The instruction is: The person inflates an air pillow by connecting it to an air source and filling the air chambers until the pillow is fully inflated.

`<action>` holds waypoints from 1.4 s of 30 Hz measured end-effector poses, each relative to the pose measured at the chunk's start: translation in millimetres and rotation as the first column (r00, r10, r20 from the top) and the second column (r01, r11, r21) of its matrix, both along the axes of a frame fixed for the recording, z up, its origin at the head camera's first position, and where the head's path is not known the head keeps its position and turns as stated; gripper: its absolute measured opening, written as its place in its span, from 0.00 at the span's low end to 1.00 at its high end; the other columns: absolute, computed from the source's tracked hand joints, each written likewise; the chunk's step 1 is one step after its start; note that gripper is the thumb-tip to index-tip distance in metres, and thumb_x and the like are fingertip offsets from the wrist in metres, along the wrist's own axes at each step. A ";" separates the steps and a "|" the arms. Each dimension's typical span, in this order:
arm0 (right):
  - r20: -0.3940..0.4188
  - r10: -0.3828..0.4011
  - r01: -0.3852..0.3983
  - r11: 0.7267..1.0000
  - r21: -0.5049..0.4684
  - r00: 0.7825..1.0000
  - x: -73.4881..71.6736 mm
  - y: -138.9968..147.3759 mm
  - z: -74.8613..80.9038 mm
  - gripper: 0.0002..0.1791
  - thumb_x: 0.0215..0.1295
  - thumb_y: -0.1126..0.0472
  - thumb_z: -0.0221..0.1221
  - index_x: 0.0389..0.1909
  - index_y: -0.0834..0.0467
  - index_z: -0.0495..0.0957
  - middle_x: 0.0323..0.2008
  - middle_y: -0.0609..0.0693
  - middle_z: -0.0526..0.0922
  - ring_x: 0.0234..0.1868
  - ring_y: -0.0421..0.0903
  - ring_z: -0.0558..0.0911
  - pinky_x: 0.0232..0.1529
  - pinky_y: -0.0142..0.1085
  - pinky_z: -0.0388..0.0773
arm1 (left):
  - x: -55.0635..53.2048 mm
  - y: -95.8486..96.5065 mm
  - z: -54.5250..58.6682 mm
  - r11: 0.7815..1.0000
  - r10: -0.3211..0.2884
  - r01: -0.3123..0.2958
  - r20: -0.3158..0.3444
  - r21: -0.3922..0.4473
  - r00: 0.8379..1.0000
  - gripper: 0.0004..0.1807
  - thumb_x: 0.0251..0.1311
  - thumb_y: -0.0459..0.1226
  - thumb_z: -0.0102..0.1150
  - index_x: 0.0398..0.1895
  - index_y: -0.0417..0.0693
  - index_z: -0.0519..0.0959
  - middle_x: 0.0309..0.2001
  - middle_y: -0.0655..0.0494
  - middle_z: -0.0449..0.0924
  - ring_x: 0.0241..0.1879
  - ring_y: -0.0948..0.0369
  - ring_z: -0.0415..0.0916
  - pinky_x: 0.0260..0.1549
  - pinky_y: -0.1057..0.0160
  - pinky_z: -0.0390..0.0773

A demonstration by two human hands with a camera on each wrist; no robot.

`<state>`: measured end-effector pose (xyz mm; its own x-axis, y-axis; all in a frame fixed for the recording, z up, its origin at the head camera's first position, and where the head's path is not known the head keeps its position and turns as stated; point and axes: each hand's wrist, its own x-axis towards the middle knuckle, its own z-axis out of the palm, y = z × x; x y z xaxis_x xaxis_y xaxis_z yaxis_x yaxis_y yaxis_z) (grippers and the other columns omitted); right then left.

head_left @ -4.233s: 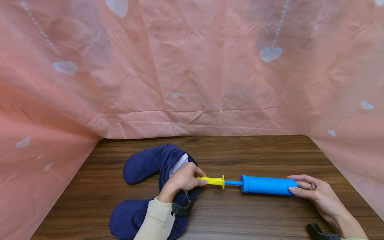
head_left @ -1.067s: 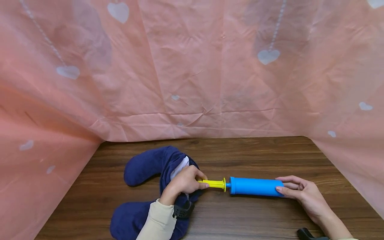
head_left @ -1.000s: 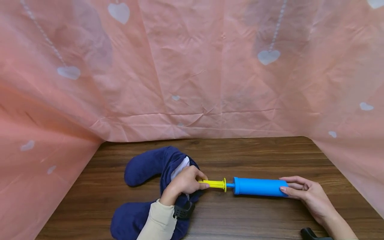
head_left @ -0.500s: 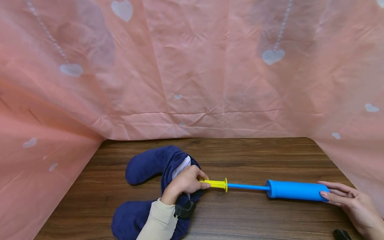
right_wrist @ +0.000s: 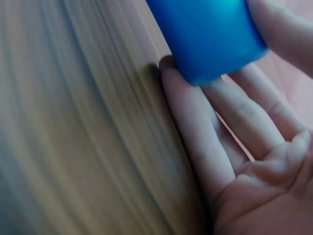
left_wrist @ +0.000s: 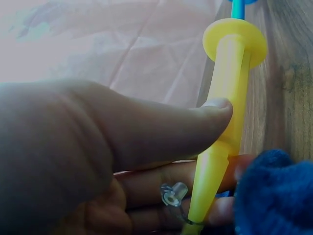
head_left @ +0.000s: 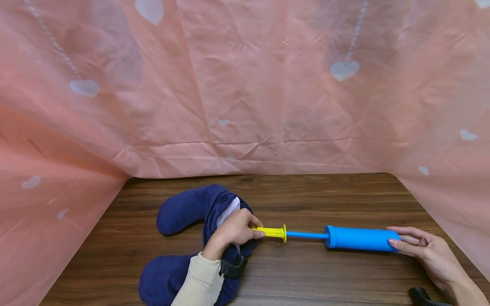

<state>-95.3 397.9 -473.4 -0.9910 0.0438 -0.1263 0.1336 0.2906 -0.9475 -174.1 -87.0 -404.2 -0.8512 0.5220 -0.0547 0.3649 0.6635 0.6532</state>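
A hand air pump lies across the middle in the head view, with a blue barrel (head_left: 363,239), a thin blue rod (head_left: 306,235) and a yellow nozzle handle (head_left: 272,232). My left hand (head_left: 235,229) pinches the yellow part between thumb and fingers. Its tapered tip points down beside a small clear valve cap (left_wrist: 173,194) in the left wrist view. Under that hand lies a navy plush U-shaped neck pillow (head_left: 183,208), its cover parted over a white lining (head_left: 229,210). My right hand (head_left: 428,250) grips the barrel's far end, thumb on one side, fingers on the other.
The pump and pillow are on a dark wood-grain table (head_left: 306,195). Pink cloth with white hearts (head_left: 245,85) rises along the back and both sides. A black wrist strap (head_left: 233,267) sits on the left wrist, close over the pillow.
The right hand slid the barrel left toward the yellow handle, drew it far right, and has now brought it partway back left. The left hand and pillow have stayed put.
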 end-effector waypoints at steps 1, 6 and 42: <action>0.002 0.010 -0.010 1.000 -0.008 1.000 -1.3 -4.7 1.1 0.18 0.79 0.63 0.62 0.63 0.46 0.86 0.47 0.28 0.91 0.49 0.23 0.83 0.44 0.24 0.79 | 0.4 0.0 0.6 1.000 0.002 -0.002 -0.002 -0.002 1.000 0.07 0.63 0.34 0.76 0.42 0.40 0.92 0.29 0.57 0.84 0.25 0.66 0.67 0.27 0.71 0.65; 0.012 0.013 -0.012 0.999 -0.043 1.000 -6.7 -31.1 6.2 0.16 0.78 0.62 0.63 0.60 0.46 0.88 0.45 0.32 0.93 0.47 0.28 0.87 0.44 0.27 0.81 | 2.9 0.7 3.3 1.000 0.014 -0.014 -0.019 -0.011 1.000 0.08 0.63 0.35 0.76 0.42 0.40 0.93 0.30 0.56 0.87 0.25 0.67 0.68 0.27 0.71 0.67; 0.006 0.034 -0.033 0.989 -0.145 0.999 -10.1 -50.8 6.8 0.15 0.77 0.65 0.64 0.58 0.49 0.89 0.44 0.35 0.93 0.45 0.33 0.89 0.44 0.29 0.84 | 7.1 5.1 3.5 0.999 -0.003 0.002 -0.032 -0.047 0.999 0.08 0.63 0.35 0.76 0.42 0.41 0.93 0.29 0.57 0.86 0.26 0.67 0.68 0.28 0.70 0.67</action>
